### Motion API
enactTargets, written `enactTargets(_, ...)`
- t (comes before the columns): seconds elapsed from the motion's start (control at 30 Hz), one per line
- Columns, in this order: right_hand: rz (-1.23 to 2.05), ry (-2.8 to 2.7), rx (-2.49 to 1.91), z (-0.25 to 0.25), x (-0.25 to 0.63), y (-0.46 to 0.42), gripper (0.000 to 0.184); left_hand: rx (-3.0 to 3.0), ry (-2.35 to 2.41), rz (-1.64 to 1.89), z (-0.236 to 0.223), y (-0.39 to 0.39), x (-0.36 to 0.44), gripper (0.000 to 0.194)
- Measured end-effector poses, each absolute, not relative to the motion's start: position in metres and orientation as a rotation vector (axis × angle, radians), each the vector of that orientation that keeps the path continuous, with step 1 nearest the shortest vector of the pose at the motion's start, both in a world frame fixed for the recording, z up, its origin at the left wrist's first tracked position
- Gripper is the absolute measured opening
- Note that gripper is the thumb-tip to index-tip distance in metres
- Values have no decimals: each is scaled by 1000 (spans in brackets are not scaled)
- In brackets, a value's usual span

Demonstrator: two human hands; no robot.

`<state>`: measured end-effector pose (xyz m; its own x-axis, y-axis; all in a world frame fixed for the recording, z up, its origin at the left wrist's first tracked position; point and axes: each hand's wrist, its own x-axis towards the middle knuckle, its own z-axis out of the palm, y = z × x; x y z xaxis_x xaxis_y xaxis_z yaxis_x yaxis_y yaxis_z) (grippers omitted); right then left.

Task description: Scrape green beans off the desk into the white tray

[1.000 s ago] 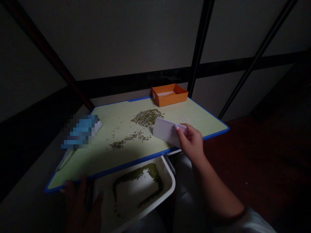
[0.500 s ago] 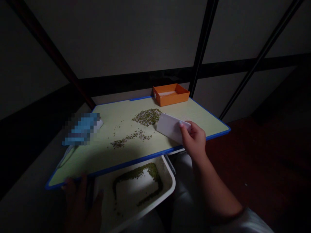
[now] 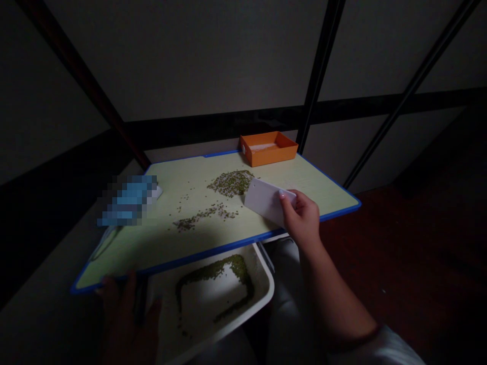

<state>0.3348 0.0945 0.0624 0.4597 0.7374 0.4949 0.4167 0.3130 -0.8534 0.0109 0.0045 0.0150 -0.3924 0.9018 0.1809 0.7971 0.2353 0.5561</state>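
Note:
My right hand (image 3: pixel 304 220) grips a white flat scraper card (image 3: pixel 264 202) between thumb and fingers. The card slants over the pale green tabletop (image 3: pixel 312 182), its far end beside a pile of small green and brown grains (image 3: pixel 232 182). A looser streak of the same grains (image 3: pixel 205 215) lies closer to me. In deep shadow, my left hand (image 3: pixel 127 314) has its fingers spread at the table's blue front edge, beside a white basin (image 3: pixel 266 289). Below that edge, the basin holds green grains (image 3: pixel 238 266) in a band along its bottom.
An orange open box (image 3: pixel 272 154) stands at the back of the table. On the left lies a blurred-out blue object (image 3: pixel 129 200) with a pale cable (image 3: pixel 102 243). A panelled wall (image 3: pixel 220 61) rises behind, and a dark red floor (image 3: pixel 403 253) is on the right.
My right hand and the card have shifted very slightly left. The grains, basin and left hand look unchanged.

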Motion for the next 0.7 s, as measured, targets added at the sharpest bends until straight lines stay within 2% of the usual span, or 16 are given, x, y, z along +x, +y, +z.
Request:
enactTargets(0.3,278,-869,-1258,61,357,102,28,1562,2319,914,17,6,15,82)
enactTargets(0.47,130,-642,-1198,67,369,96,34,1518,2318,977,14,11,15,91)
enactTargets(0.7,65,-1106,-1228,63,325,88,25,1672,2299,1059,-9,8,-3,77)
